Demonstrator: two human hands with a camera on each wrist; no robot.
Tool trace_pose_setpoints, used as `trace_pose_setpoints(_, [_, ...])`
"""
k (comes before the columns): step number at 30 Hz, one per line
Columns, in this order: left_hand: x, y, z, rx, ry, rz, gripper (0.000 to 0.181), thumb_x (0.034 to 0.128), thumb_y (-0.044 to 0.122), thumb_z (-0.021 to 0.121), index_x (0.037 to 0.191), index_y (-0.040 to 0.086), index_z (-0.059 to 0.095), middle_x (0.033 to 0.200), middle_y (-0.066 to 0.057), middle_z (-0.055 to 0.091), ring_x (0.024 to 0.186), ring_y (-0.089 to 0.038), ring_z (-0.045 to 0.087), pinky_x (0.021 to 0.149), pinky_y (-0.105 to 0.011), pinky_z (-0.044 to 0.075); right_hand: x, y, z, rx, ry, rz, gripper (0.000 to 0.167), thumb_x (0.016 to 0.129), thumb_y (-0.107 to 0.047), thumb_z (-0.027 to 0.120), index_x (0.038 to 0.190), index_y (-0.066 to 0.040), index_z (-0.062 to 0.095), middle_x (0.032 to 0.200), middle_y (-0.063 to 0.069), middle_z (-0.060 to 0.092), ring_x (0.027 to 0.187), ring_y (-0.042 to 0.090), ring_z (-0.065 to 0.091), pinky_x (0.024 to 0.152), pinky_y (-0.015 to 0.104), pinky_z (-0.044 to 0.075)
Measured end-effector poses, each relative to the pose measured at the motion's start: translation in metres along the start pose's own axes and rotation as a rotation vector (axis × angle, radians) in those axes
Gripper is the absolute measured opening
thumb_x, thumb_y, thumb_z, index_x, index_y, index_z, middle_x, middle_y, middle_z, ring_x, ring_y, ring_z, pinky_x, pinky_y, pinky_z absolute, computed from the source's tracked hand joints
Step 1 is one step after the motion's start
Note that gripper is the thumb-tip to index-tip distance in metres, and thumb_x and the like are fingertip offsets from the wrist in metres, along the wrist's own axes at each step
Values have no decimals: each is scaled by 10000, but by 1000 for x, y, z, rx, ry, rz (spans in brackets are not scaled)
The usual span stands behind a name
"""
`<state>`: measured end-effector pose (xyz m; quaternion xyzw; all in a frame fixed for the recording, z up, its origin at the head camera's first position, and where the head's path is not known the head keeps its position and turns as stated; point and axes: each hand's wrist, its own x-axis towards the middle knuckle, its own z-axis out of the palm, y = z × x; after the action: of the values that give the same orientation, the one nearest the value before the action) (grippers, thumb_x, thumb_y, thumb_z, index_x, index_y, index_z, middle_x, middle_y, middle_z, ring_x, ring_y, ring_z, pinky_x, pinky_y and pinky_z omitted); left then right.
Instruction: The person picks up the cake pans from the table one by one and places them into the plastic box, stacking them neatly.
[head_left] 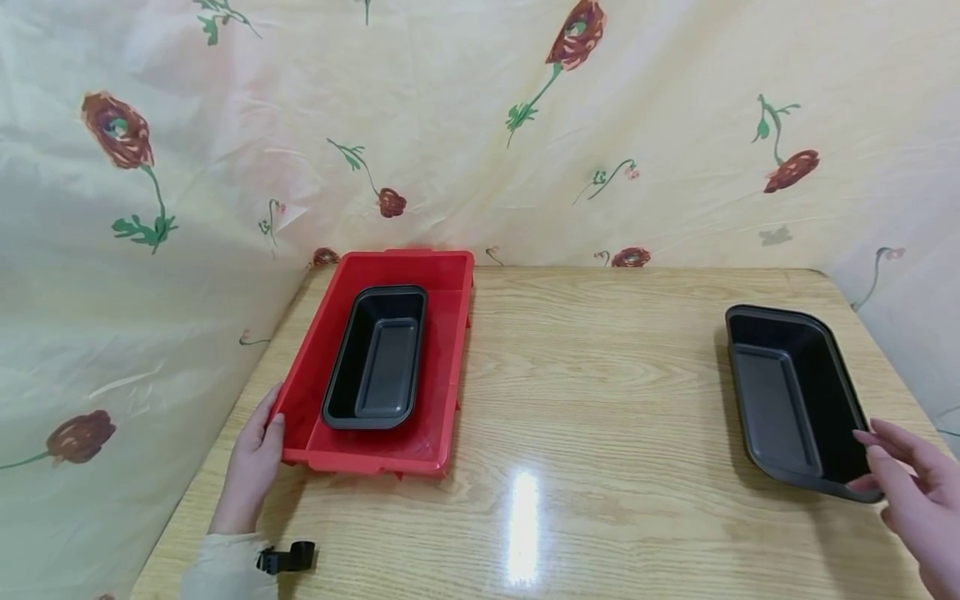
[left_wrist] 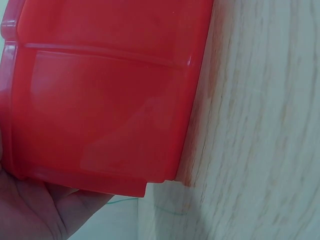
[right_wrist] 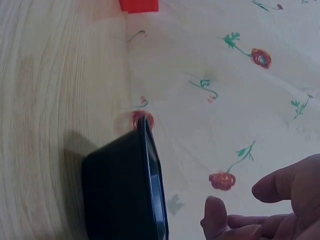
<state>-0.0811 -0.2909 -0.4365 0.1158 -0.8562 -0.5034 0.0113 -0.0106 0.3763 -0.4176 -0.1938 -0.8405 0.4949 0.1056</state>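
Note:
In the head view, my left hand (head_left: 253, 467) grips the near left corner of a red plastic tray (head_left: 442, 367), thumb on its rim. The left wrist view shows the tray's ribbed outer side (left_wrist: 110, 110) close up, with part of the left hand (left_wrist: 45, 210) at its edge. A black loaf pan (head_left: 390, 367) lies inside the tray. My right hand (head_left: 918, 492) is at the near right corner of a second black loaf pan (head_left: 776, 408). In the right wrist view its thumb and fingers (right_wrist: 272, 187) are spread, with a gap between them and that pan (right_wrist: 117, 195).
Both the tray and the second pan stand on a light wood-grain table (head_left: 592, 375), far apart. A pale sheet with red flowers (head_left: 450, 125) hangs behind and along the sides. A black strap (head_left: 288, 557) sits on the left sleeve.

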Motion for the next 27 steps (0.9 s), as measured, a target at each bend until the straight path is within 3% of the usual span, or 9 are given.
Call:
trace_pose_setpoints(3, [0, 1, 0, -4, -4, -5, 537, 1066, 271, 329, 1577, 250, 166, 1556, -185, 269, 1313, -410, 371, 923, -421, 492, 11, 31, -6, 7, 74, 4, 490, 1021, -130, 390, 1386, -456, 414, 992, -455, 444, 596, -128, 528, 412, 247, 272])
trace_pose_setpoints(5, [0, 1, 0, -4, -4, -9, 539, 1066, 274, 331, 1577, 250, 163, 1556, -186, 268, 1313, -413, 370, 929, -464, 486, 21, 59, -11, 6, 115, -13, 478, 1018, -143, 419, 1421, -400, 435, 1021, -421, 466, 587, -126, 533, 403, 248, 282])
trace_pose_setpoints(8, [-1, 1, 0, -1, -3, -9, 537, 1067, 272, 326, 1577, 250, 162, 1556, -188, 267, 1311, -415, 371, 931, -470, 483, 36, 100, -19, 25, 149, -51, 451, 1008, -139, 455, 1362, -417, 490, 1045, -377, 503, 570, -108, 550, 372, 253, 282])
trace_pose_setpoints(11, [-1, 0, 0, 0, -4, -6, 534, 1068, 269, 320, 1577, 251, 162, 1557, -188, 265, 1310, -413, 371, 931, -457, 483, 44, 120, -22, 13, 203, -12, 467, 988, -126, 477, 1373, -389, 496, 1017, -352, 499, 549, -110, 544, 418, 204, 307])
trace_pose_setpoints(18, [-1, 1, -1, 0, -2, -5, 531, 1068, 265, 314, 1577, 227, 167, 1555, -198, 265, 1311, -418, 369, 951, -489, 454, 45, 126, -26, -54, 268, 94, 530, 964, -132, 464, 1442, -357, 424, 931, -395, 434, 534, -178, 498, 526, 108, 314])
trace_pose_setpoints(21, [-1, 0, 0, -1, 3, -4, 529, 1069, 257, 310, 1577, 217, 171, 1554, -202, 266, 1313, -421, 368, 959, -514, 433, 47, 135, -29, -79, 248, 81, 550, 964, -145, 472, 1478, -323, 389, 932, -398, 413, 555, -197, 485, 530, 102, 315])
trace_pose_setpoints(23, [-1, 0, 0, -2, 4, -7, 528, 1068, 260, 310, 1577, 224, 172, 1554, -200, 268, 1312, -420, 370, 960, -516, 434, 47, 140, -32, -92, 226, 58, 555, 964, -156, 480, 1473, -353, 378, 925, -403, 401, 562, -198, 479, 521, 104, 320])
trace_pose_setpoints(27, [-2, 0, 0, -3, 0, -18, 531, 1067, 274, 317, 1576, 255, 166, 1556, -192, 268, 1312, -417, 370, 950, -502, 456, 40, 131, -30, -24, 189, -4, 473, 950, -120, 488, 1205, -518, 476, 861, -398, 431, 533, -165, 498, 496, 83, 357])
